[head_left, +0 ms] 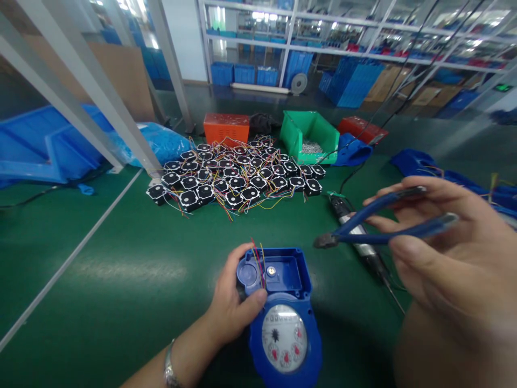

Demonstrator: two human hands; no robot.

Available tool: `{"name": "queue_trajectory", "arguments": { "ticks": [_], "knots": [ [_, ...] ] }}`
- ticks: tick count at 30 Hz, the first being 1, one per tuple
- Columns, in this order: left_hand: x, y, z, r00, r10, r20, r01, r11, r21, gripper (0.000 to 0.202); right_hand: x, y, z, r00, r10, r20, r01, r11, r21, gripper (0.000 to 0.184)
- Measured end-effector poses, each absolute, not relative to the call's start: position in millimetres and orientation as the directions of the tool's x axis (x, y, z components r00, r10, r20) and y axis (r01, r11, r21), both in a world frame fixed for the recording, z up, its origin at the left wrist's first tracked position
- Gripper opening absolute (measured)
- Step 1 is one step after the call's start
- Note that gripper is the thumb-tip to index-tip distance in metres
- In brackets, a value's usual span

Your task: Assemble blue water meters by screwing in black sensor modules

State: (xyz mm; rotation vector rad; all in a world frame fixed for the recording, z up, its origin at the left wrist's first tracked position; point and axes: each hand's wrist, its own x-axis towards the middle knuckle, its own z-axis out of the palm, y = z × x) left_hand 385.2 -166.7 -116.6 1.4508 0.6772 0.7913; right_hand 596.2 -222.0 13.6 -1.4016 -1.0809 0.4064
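A blue water meter [285, 318] with a white dial face lies on the green table at the bottom centre, its upper compartment open. Thin coloured wires [258, 258] stick up from that compartment. My left hand [232, 304] grips the meter's left side, thumb pressed near the wires. My right hand [440, 253] is raised at the right, closed on blue-handled pliers [379, 226]. The pliers' dark jaws point left, above and to the right of the meter, not touching it.
A pile of black square modules with coloured wires [238, 178] covers the table's middle. Behind stand an orange box [226, 126], a green bin of small metal parts [309, 134] and a red box [361, 129]. An electric screwdriver [359, 242] lies at the right.
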Motion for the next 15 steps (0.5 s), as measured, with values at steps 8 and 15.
{"name": "queue_trajectory", "arguments": {
  "ticks": [8, 15],
  "knots": [
    [386, -168, -119, 0.568, 0.819, 0.077, -0.046, -0.062, 0.997, 0.061, 623, -185, -39, 0.293, 0.947, -0.132, 0.871, -0.321, -0.372, 0.055],
    [385, -168, -125, 0.541, 0.837, 0.084, 0.036, -0.123, 0.992, 0.061, 619, -175, -73, 0.262, 0.898, -0.354, 0.933, -0.329, -0.145, 0.063]
  ]
}}
